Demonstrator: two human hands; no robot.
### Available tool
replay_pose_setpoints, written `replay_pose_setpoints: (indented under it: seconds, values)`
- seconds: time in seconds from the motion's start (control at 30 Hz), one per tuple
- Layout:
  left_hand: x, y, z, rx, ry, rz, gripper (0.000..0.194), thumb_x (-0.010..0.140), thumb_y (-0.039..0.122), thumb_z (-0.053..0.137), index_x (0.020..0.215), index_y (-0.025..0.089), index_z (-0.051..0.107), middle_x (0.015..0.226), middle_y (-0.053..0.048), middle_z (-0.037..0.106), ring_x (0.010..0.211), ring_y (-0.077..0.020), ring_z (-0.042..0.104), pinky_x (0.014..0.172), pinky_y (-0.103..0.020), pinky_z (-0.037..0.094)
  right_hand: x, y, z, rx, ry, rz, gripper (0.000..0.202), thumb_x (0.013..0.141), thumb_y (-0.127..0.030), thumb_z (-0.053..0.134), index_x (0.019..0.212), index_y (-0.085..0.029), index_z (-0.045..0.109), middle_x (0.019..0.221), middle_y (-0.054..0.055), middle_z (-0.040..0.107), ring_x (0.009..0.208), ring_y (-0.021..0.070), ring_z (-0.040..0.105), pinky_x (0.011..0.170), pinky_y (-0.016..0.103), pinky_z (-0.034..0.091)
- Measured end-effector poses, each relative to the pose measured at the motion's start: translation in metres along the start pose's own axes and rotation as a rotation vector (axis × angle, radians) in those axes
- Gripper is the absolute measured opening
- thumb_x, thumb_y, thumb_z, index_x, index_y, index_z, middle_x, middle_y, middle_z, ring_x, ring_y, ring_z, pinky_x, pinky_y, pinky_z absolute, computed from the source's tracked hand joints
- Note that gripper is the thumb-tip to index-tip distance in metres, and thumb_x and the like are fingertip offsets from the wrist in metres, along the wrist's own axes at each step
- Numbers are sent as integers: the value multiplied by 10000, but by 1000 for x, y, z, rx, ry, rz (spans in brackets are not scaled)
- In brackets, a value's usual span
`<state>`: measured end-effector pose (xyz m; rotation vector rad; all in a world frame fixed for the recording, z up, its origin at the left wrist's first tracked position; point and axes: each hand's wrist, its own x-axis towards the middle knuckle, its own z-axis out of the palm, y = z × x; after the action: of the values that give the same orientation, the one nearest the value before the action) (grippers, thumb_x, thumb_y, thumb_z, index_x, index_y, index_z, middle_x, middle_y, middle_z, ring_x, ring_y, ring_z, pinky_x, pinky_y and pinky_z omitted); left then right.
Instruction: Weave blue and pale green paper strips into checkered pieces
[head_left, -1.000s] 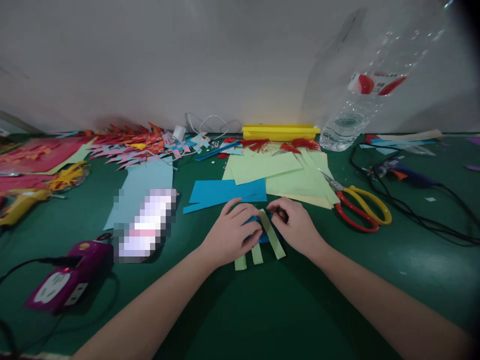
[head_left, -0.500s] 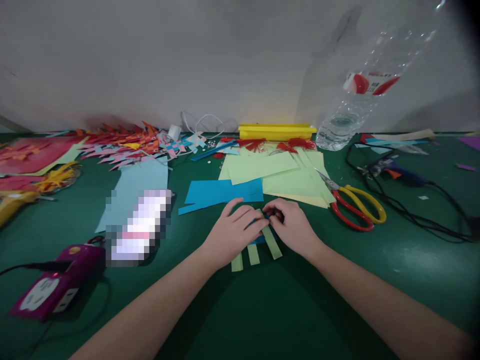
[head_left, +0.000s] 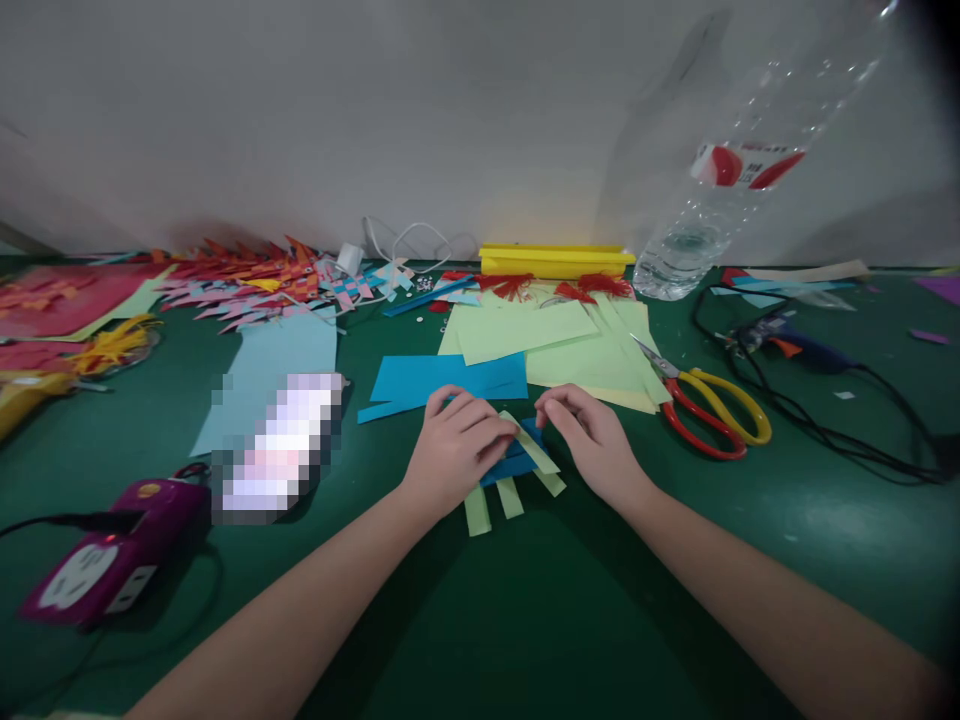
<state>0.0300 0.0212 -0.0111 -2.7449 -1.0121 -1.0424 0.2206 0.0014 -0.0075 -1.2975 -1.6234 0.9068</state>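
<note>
Just in front of me lies a small weave of blue paper strips (head_left: pixel 517 462) and light green paper strips (head_left: pixel 508 498). My left hand (head_left: pixel 461 440) is closed on its left side, fingertips at the upper end of one green strip (head_left: pixel 534 445) that slants across the blue. Several green ends stick out toward me below the weave. At the weave's upper right, my right hand (head_left: pixel 589 430) is loosely curled, with a gap between thumb and fingers and nothing visible in it. The left hand's fingers hide part of the weave.
Blue paper (head_left: pixel 450 378) and light green sheets (head_left: pixel 525 335) lie beyond my hands. Scissors (head_left: pixel 720 410), a glue gun (head_left: pixel 802 345) with its cord and a leaning plastic bottle (head_left: pixel 720 220) are to the right. A phone (head_left: pixel 281 450) and purple power strip (head_left: pixel 112 555) sit left.
My right hand has drawn slightly right, off the weave. One green strip's upper end is now lifted and slanted at my left fingertips, uncovering more of the blue strips.
</note>
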Motion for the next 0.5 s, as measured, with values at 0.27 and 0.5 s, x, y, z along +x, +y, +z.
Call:
replay_pose_setpoints:
  seconds: [0.27, 0.5]
  values:
    - [-1, -6, -1, -27, -24, -84, 126, 884, 186, 536, 842, 239, 642, 770, 14, 637, 757, -146, 560, 895, -389, 361, 1, 0, -1, 58, -129, -9, 169, 806, -341, 614, 725, -199, 573, 696, -9, 586, 649, 111, 539, 607, 242, 437]
    - [-4, -8, -2, -57, -63, -105, 109, 892, 190, 510, 896, 245, 603, 812, 16, 622, 804, -150, 568, 923, -388, 356, 3, 1, -1, 57, -244, 35, 142, 771, -341, 659, 790, -211, 607, 763, 0, 637, 677, 115, 585, 621, 242, 478]
